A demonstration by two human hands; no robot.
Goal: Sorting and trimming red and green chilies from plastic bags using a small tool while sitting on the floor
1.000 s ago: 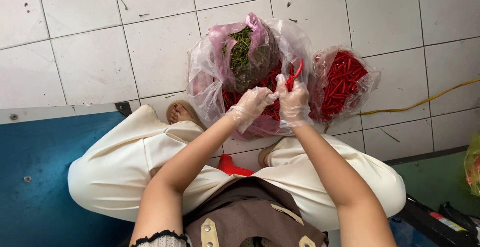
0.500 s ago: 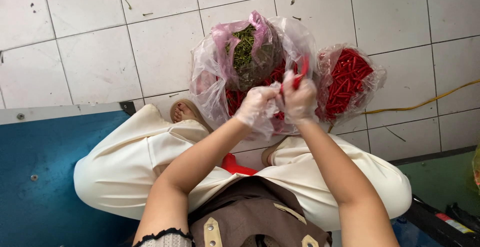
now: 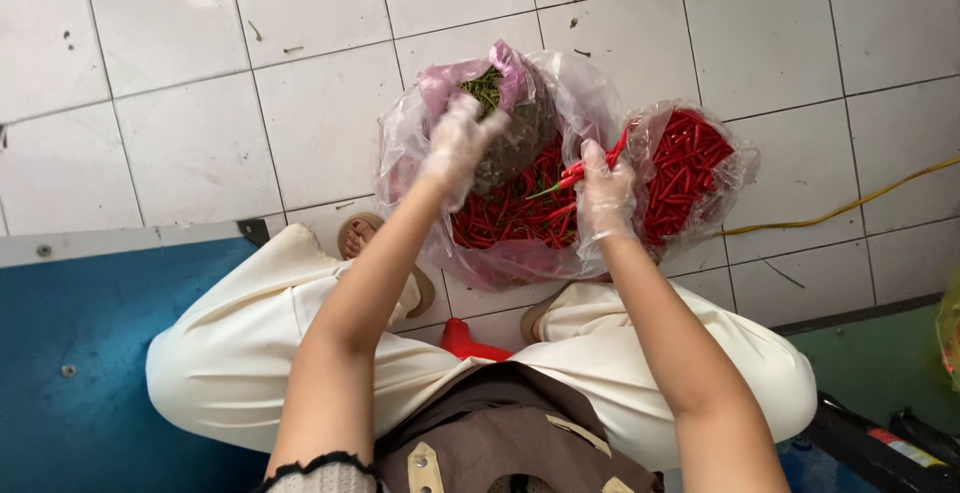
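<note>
Red chillies point(image 3: 510, 215) fill the big bag point(image 3: 400, 168) beneath our gloved hands, the right hand point(image 3: 605, 193) pinching one stemmed chilli point(image 3: 575, 175), the left hand point(image 3: 458, 141) spread over heaped green stems point(image 3: 485, 88), so much remains unsorted.

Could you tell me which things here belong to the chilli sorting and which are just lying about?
In the work:
- left hand, gloved, over the green stems
- right hand, gloved, holding a red chilli
- large bag of chillies
- smaller bag of red chillies

Lying about:
- yellow cable on the tiles
- blue mat
- red stool under the person
</note>
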